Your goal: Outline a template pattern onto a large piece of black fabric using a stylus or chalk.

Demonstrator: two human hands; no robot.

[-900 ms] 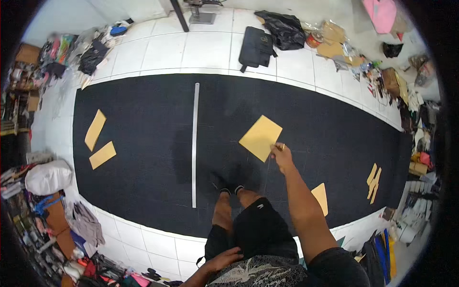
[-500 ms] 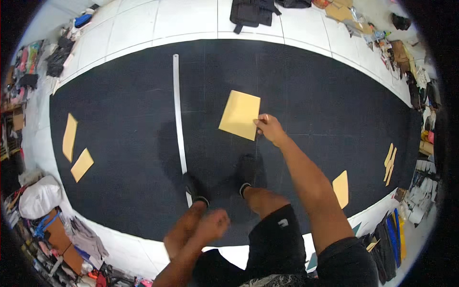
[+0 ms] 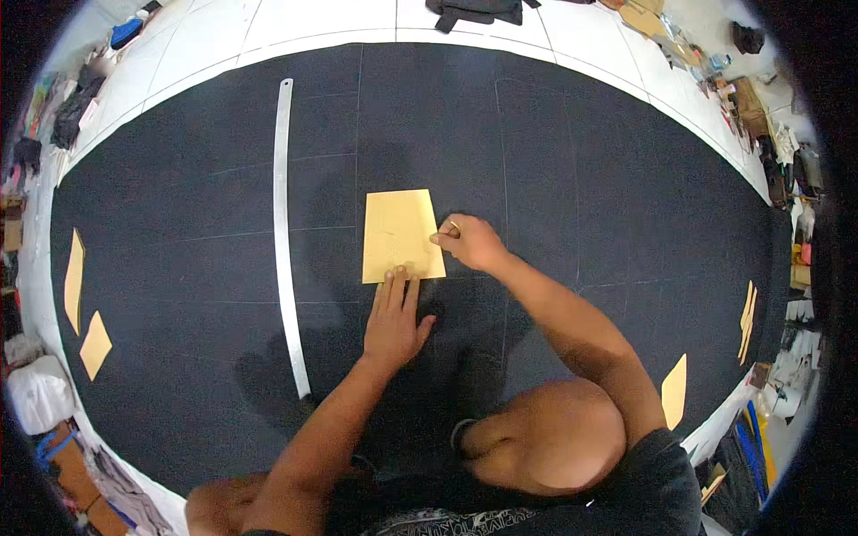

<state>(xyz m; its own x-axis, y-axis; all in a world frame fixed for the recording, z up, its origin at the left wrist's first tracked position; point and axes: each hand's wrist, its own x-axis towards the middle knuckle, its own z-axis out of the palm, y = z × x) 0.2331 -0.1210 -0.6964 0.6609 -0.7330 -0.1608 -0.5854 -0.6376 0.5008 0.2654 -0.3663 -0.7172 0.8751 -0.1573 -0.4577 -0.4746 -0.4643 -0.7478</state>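
A yellow card pattern piece [image 3: 393,219], wider at its near edge, lies on the dark cloth [image 3: 429,116]. My left hand [image 3: 395,326] is open, with its fingertips laid flat on the card's near edge. At the card's right edge, my right hand [image 3: 474,243] is closed in a pinch. Something small and pale shows at its fingers, too small to name. Left of the card, a long metal ruler [image 3: 281,196] rests on the cloth, pointing away from me. Faint pale lines cross the cloth.
More yellow card pieces lie at the cloth's left [image 3: 96,346] and right [image 3: 675,390] ends. White floor tiles [image 3: 313,22] surround the cloth. Cluttered goods line both sides, including a white bag [image 3: 40,393]. A black bag-like item [image 3: 478,11] lies beyond the far edge.
The card has turned from tilted to nearly square in front of me. My left hand has come forward from near my knee onto the card. My view has leaned closer to the cloth.
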